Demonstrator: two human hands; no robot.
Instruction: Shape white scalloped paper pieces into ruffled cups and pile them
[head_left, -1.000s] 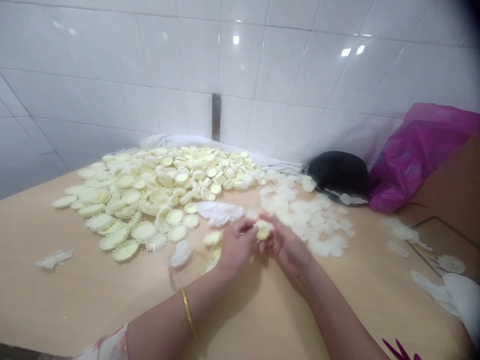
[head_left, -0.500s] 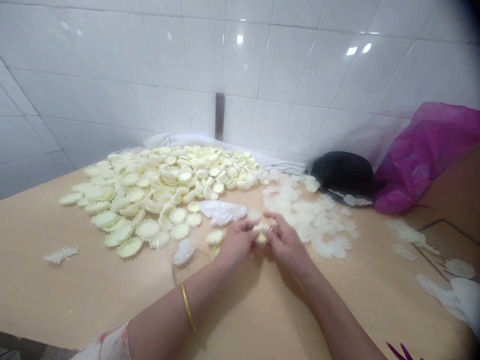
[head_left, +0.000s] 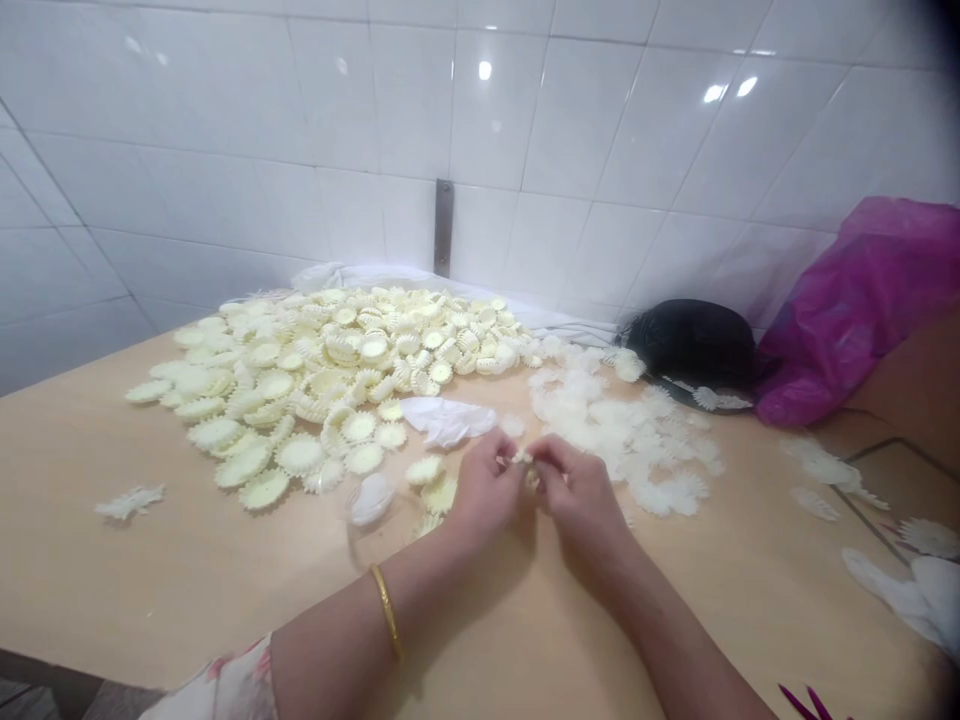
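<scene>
Two bare hands headed the record: the left hand (head_left: 486,490) and the right hand (head_left: 579,492) were both curled nearly shut, meeting at the fingertips, with a small cream frilled piece (head_left: 523,460) pinched between them above the table (head_left: 112,570); the fingers hid most of its shape. One gold bangle (head_left: 387,625) was worn on the left forearm, with a floral sleeve (head_left: 225,685) behind it. Just beyond the left hand lay several loose yellow frilled discs (head_left: 424,470) and a small translucent white piece (head_left: 371,498). Farther out past the left hand stood a large heap of pale yellow frilled discs (head_left: 337,365), many stacked or tilted on edge, and a stray white frilled scrap (head_left: 129,502) lay well apart on that side. Directly ahead of the hands was a crumpled white sheet (head_left: 446,422), its material impossible to tell. Just beyond the right hand spread a looser pile of whiter frilled pieces (head_left: 630,440). Farther ahead of the right hand were a rounded black object (head_left: 694,340) and a crumpled magenta plastic bag (head_left: 847,320), set against a white tile wall (head_left: 225,100) bearing an upright metal strip (head_left: 444,228).
</scene>
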